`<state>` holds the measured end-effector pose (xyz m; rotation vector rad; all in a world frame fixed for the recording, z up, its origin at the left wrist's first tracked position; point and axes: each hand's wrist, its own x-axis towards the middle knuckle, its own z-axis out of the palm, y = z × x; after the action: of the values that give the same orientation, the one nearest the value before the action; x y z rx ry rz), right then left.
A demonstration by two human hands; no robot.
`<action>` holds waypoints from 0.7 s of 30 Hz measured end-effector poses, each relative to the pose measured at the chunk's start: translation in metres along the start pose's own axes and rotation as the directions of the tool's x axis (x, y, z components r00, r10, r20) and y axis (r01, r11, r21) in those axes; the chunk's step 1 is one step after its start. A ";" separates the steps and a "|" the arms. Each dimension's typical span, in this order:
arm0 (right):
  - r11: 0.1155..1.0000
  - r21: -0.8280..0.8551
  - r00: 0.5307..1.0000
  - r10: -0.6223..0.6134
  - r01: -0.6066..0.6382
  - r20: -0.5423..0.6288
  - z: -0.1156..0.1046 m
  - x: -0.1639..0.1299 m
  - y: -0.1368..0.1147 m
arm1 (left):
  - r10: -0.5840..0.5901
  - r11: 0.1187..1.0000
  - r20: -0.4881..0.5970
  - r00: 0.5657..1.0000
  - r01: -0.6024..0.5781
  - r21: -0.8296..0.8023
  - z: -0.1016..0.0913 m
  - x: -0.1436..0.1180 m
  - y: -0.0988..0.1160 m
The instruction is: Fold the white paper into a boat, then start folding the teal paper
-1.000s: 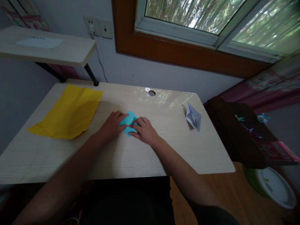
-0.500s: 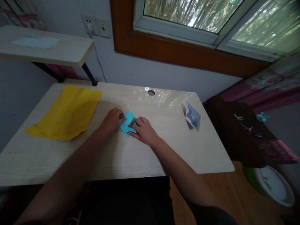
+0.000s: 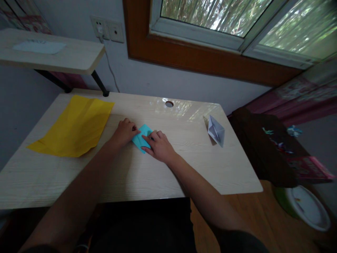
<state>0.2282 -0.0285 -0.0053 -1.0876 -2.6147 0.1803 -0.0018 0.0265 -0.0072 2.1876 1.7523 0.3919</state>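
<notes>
Blue paper (image 3: 141, 139): in the middle of the frame, flat on the table (image 3: 131, 175), folded small already.
My hands: left hand (image 3: 123, 131) and right hand (image 3: 159, 147) lie flat, pressing it.
Left to do: more folds, I think.

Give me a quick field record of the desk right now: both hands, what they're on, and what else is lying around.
left hand: flat on the desk, fingertips on the left edge of the turquoise folded paper
right hand: pressing on the paper's right side
turquoise folded paper: lying flat on the wooden desk, between both hands
yellow sheet: creased, spread on the desk, left of the hands
white folded paper: near the desk's right edge, apart from the hands
cable hole: at the back of the desk
</notes>
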 end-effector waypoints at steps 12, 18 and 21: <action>1.000 -0.012 1.000 -0.002 0.002 0.022 -0.002 0.002 0.000 | -0.004 0.999 -0.021 1.000 0.005 0.038 0.002 0.000 0.001; 1.000 -0.018 0.999 0.014 -0.014 0.035 -0.004 0.002 -0.002 | -0.037 0.998 -0.064 0.997 0.040 0.038 0.002 -0.004 0.005; 1.000 -0.017 0.999 0.020 -0.019 0.045 -0.005 0.001 -0.003 | -0.047 0.999 -0.055 0.997 0.045 -0.023 -0.001 -0.006 0.008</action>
<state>0.2270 -0.0302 0.0007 -1.1279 -2.6504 0.1894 0.0037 0.0192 -0.0029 2.1370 1.8151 0.4620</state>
